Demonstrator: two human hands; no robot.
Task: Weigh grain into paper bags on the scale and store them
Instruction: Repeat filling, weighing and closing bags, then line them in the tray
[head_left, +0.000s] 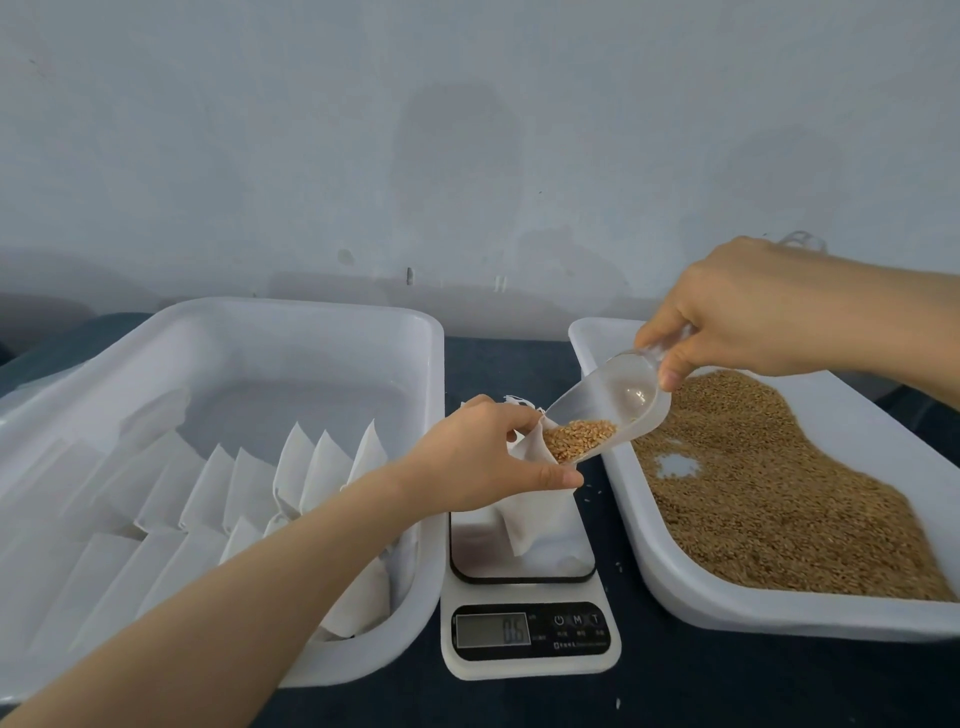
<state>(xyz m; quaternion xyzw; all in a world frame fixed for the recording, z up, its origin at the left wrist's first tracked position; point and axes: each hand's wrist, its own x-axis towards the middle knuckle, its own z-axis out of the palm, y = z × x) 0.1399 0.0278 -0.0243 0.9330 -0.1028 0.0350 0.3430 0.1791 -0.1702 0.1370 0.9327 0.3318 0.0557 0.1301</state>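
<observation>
pinching the scoop (613, 410), right fingers (675, 366) tip grain (579, 440); left fingers (545, 475) grip the bag (537, 514) on scale (530, 631).

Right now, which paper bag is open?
The bag on the scale: the left hand holds its mouth open at the scoop; those in the tray are closed.

Both arms are bare as far as they show. The left forearm (234, 613) and the right forearm (883, 322) run uncovered to the edge of view, smooth and slim, tapering evenly to narrow wrists. The left hand (483, 457) is slender, with long fingers and a rounded thumb tip. The right hand (737, 306) has a broad, smooth back with low knuckles and faint creases at the finger joints. Its thumbnail (669, 375) is short, trimmed close and plain. From here both hands look clean.
</observation>
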